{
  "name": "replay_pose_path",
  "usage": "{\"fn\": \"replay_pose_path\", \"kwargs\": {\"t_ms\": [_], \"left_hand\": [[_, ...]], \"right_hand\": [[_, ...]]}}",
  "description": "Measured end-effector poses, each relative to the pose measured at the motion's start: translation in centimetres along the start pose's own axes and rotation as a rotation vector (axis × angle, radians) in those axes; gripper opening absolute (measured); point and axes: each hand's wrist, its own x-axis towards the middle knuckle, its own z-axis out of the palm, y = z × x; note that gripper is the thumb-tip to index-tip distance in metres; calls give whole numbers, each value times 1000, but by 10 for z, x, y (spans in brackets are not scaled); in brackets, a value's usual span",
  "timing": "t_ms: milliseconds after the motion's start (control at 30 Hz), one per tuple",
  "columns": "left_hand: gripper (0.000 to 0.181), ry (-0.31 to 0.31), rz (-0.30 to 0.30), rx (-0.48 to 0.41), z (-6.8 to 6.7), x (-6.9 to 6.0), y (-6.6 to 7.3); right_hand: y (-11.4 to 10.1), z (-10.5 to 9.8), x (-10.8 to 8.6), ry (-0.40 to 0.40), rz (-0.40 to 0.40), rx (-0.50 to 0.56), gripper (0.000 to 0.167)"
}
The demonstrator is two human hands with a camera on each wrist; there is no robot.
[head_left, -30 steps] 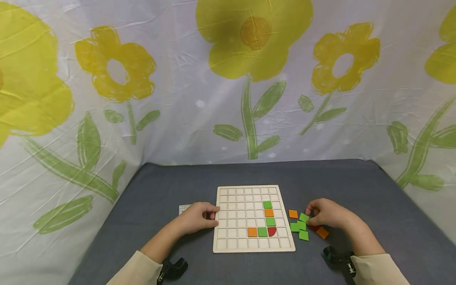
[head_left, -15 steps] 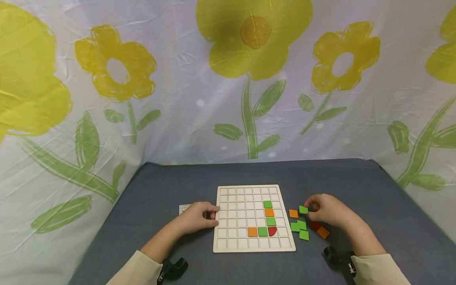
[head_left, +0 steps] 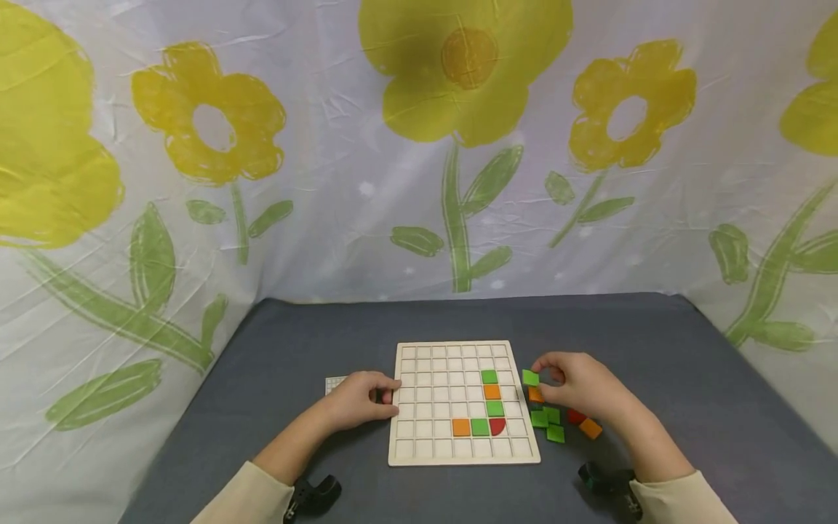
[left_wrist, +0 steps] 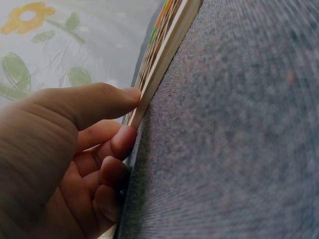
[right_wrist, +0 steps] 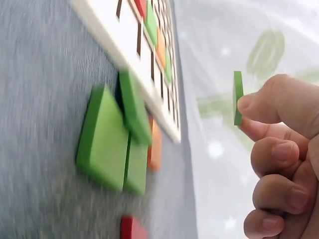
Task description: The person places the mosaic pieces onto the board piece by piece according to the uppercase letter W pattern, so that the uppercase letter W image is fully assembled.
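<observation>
Green tile (head_left: 530, 378) hangs in right fingers (right_wrist: 252, 106) near board (head_left: 432, 455) and loose tiles (head_left: 540, 419).

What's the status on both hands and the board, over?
Right hand: fingers pinching a green tile. Left hand: holding left edge of the board. Six pieces set on it. Loose tiles to its right, apparently not in the way.

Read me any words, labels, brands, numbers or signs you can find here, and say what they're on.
There are none that can be read.
Wooden grid board and the green tile in the right hand: no lettering visible.
Black device at the right wrist: pale marks, too small to read.
Gridded white card partly hidden by the left hand: too small to tell.
</observation>
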Motion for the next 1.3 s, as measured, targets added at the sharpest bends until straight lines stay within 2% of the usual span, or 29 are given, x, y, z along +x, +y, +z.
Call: {"fn": "replay_pose_path", "kwargs": {"t_ms": [433,767,1033,1300], "left_hand": [[43,3,-12,-87,1,-6,-8],[43,9,-20,-71,-4,-6,-7],[41,17,-4,-74,-4,-4,-5],[38,10,6,-59,-4,1,-3]], "right_hand": [[-42,9,7,-24,-158,-77,20],[-66,26,22,-50,-250,-164,19],[-76,40,32,-88,-231,-202,21],[-79,51,40,-166,-237,-201,24]]}}
